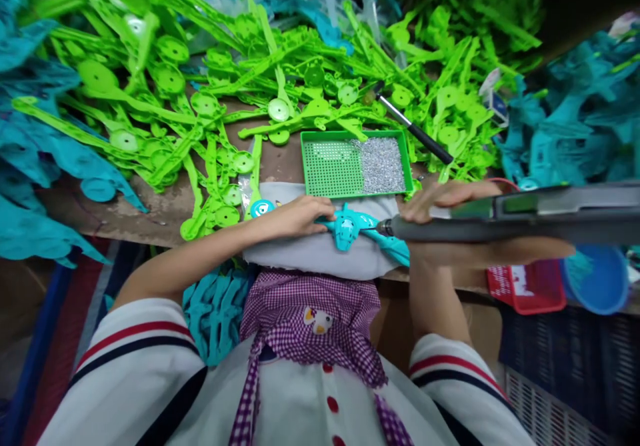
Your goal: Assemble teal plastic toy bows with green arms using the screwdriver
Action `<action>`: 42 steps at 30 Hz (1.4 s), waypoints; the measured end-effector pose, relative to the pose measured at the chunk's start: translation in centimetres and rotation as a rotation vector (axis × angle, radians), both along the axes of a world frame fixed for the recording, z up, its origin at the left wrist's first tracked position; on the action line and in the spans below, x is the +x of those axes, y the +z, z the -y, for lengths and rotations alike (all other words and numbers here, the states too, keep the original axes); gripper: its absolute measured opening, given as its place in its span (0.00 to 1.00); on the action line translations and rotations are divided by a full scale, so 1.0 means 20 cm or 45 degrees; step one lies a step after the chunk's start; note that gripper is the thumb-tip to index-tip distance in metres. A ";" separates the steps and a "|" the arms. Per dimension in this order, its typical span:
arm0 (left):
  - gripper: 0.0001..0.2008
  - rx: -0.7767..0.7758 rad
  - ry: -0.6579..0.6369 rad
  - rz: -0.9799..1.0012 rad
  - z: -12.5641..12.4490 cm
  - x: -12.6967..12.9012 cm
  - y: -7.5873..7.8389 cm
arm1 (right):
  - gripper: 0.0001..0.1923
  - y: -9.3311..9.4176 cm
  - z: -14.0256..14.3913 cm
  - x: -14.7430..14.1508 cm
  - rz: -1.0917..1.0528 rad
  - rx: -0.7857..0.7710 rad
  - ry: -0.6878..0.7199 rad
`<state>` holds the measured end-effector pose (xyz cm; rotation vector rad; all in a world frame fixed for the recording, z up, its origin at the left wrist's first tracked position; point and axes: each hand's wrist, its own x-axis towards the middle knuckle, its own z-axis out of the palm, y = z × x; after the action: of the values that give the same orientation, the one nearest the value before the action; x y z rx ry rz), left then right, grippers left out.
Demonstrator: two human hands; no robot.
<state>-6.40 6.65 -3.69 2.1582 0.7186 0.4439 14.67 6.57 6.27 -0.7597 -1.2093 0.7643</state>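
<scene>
My left hand (305, 215) is closed around the left end of a turquoise plastic part (346, 226), which lies across a grey cloth (290, 253). My right hand (425, 206) grips a dark grey electric screwdriver (500, 223), held level and pointing left. Its thin bit reaches over the turquoise part; whether the tip touches a screw I cannot tell. Just behind the part sits a green perforated tray (330, 178), its right half covered with small silver screws (383, 165).
Heaps of lime-green plastic parts (210, 93) cover the back of the table. Turquoise parts pile up at the left (45, 159) and right (590, 113). A black-handled hammer (415, 129) lies behind the tray. At the right stand a red basket (540, 293) and a blue tub (600, 283).
</scene>
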 end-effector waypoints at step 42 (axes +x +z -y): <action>0.07 -0.017 0.040 -0.072 -0.01 0.00 0.01 | 0.43 -0.32 0.14 0.39 0.250 -0.373 -0.035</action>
<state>-6.49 6.85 -3.53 2.1573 0.7853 0.3946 22.38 3.76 -0.19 -1.1113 -1.2732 0.8702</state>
